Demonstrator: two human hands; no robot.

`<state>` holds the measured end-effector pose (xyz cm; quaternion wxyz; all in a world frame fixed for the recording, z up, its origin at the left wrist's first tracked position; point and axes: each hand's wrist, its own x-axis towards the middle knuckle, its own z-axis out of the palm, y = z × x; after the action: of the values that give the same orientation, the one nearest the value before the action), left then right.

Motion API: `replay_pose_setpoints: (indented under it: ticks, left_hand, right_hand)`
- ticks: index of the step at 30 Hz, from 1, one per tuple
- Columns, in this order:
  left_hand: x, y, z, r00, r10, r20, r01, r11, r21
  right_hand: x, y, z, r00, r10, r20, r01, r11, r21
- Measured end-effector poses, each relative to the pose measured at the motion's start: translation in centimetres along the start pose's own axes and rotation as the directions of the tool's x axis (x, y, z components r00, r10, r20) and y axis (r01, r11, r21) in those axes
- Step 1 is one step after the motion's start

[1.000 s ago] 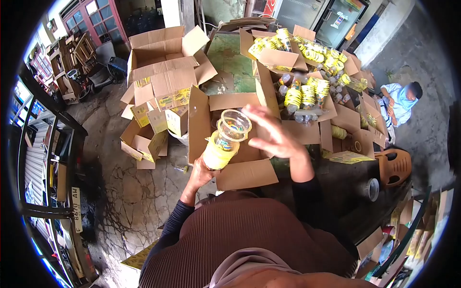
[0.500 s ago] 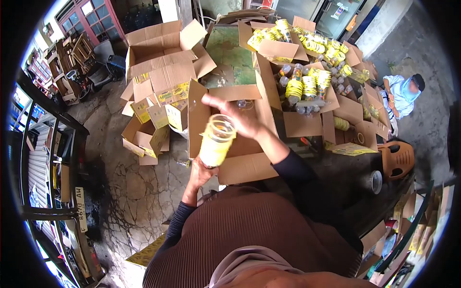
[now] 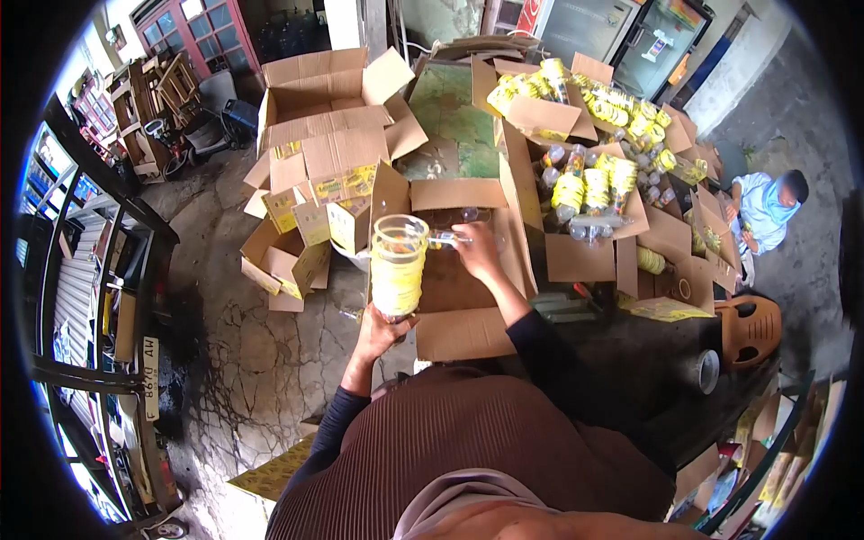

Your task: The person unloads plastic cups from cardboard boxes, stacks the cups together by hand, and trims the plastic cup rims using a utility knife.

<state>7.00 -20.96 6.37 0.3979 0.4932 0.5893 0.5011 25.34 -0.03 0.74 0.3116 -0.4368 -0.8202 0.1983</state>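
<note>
My left hand (image 3: 382, 333) is wrapped round the bottom of a clear plastic container (image 3: 398, 270) with a yellow label, held upright. Close to the container's rim, on its right, my right hand (image 3: 477, 252) is closed on a small clear plastic piece (image 3: 445, 238) that I cannot make out further. Under both hands stands an open cardboard box (image 3: 463, 335), with a few clear round pieces at its far end.
More open boxes (image 3: 328, 135) stack up at the left. Boxes of clear bottles and yellow-banded items (image 3: 596, 187) stand at the right. A seated person (image 3: 765, 211) is at the far right, near a brown plastic stool (image 3: 750, 331).
My right hand has gone from open above the container to closed on a small clear piece beside the rim. My left hand still holds the container, now more upright. The view has shifted slightly.
</note>
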Motion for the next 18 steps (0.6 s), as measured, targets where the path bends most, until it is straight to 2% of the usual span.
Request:
replay_pose_setpoints:
  ticks: [1,2,3,4,5,6,9,10,12,15,18]
  left_hand:
    - [0.2,-0.1,0.0,1.000,-0.012,0.013,0.012,1.000,-0.020]
    - [0.2,0.0,-0.4,0.996,-0.071,0.061,0.070,0.997,0.016]
    - [0.3,-0.3,-0.3,0.999,-0.029,0.046,0.028,0.999,0.021]
    - [0.4,-0.9,-0.1,0.999,0.014,0.033,-0.015,1.000,0.026]
    - [0.6,-1.7,-0.1,0.998,-0.014,0.066,0.010,0.998,0.058]
    - [0.7,-1.5,0.0,0.998,-0.005,0.068,0.001,0.998,0.057]
    - [0.9,-1.0,0.6,0.996,0.080,0.047,-0.086,0.988,0.125]
    - [1.0,-1.2,0.8,0.995,0.078,0.057,-0.085,0.989,0.124]
    - [1.3,-1.8,1.1,0.989,0.132,0.066,-0.139,0.983,0.122]
    - [1.6,-1.3,1.3,0.989,0.123,0.082,-0.134,0.981,0.140]
    - [2.1,-1.4,1.4,0.985,0.161,0.066,-0.167,0.981,0.100]
  right_hand:
    - [0.2,-0.7,-1.6,0.971,0.233,0.062,-0.230,0.817,0.528]
    - [0.0,-1.4,-3.2,0.894,0.377,0.241,-0.374,0.335,0.865]
    - [-0.1,-1.6,-4.5,0.901,0.366,0.231,-0.361,0.342,0.868]
    - [-0.2,-1.6,-5.9,0.916,0.267,0.300,-0.341,0.123,0.932]
    - [-0.3,-1.8,-6.8,0.926,0.153,0.344,-0.331,-0.106,0.938]
    - [-0.5,-2.4,-7.3,0.929,0.151,0.337,-0.324,-0.101,0.940]
    - [-1.1,-4.9,-8.9,0.943,0.052,0.330,-0.283,-0.398,0.873]
    - [-1.0,-6.4,-9.8,0.943,0.062,0.327,-0.277,-0.398,0.875]
    - [-0.7,-9.2,-11.5,0.972,0.041,0.229,-0.206,-0.304,0.930]
    - [-0.6,-10.8,-12.1,0.983,-0.038,0.178,-0.173,0.094,0.980]
    - [-0.7,-11.3,-11.7,0.968,-0.126,0.218,-0.122,0.525,0.843]
